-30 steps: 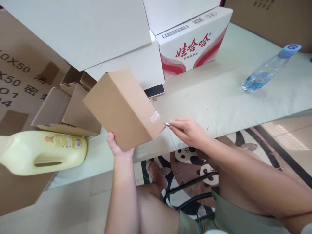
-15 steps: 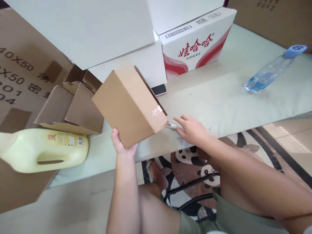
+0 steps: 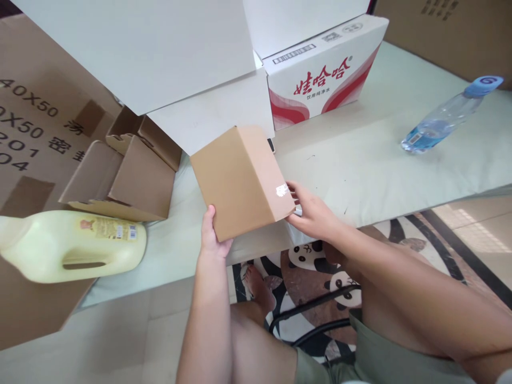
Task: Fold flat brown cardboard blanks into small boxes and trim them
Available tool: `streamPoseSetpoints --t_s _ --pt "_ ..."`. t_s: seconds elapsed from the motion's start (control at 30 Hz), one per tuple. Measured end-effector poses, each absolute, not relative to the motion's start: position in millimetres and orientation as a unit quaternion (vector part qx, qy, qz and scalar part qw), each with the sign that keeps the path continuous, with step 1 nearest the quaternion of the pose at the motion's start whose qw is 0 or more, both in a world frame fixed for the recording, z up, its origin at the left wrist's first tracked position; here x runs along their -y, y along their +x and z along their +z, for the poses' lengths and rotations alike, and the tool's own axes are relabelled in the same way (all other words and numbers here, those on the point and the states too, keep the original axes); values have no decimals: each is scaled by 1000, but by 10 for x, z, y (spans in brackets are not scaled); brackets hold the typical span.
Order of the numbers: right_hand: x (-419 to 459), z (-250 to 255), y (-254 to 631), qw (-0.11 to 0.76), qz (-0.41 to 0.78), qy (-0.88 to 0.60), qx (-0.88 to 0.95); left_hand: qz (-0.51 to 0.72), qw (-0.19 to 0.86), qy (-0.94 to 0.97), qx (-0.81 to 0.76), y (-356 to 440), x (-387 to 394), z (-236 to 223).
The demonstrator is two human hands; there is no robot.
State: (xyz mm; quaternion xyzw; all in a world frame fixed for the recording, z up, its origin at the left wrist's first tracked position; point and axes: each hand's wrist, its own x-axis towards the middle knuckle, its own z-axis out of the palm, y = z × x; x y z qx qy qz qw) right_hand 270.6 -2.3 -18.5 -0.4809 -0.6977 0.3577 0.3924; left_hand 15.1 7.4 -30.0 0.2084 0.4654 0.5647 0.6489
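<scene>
One brown carton (image 3: 232, 184) sits tilted between the hands. The left hand (image 3: 212, 232) grasps its lower corner; the right hand (image 3: 314, 210) curls at its right edge, holding a slim pale tool (image 3: 297, 212), tip hidden. Good handling calls for firm left support, fingers clear of the tip. Versus the earlier frame, the carton is turned, nearer the right fingers.

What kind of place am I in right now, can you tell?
Possibly a packing corner in a home or shop: stacked white boxes, open brown cartons and a panda-patterned floor suggest it, though which isn't clear.
</scene>
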Motion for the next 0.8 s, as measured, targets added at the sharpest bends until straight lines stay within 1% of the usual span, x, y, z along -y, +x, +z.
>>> streamPoseSetpoints --t_s 0.17,0.43,0.6,0.8 --pt "16 -163 2709 392 372 -478 693 561 649 202 -473 166 -85 -310" --pt "3 -141 2736 393 347 -472 709 536 664 191 -485 198 -104 -226" --pt "1 -137 2747 396 342 -465 714 537 655 187 -497 192 -107 -225" --pt "-3 -131 2745 397 349 -464 711 550 668 161 -474 187 -98 -217"
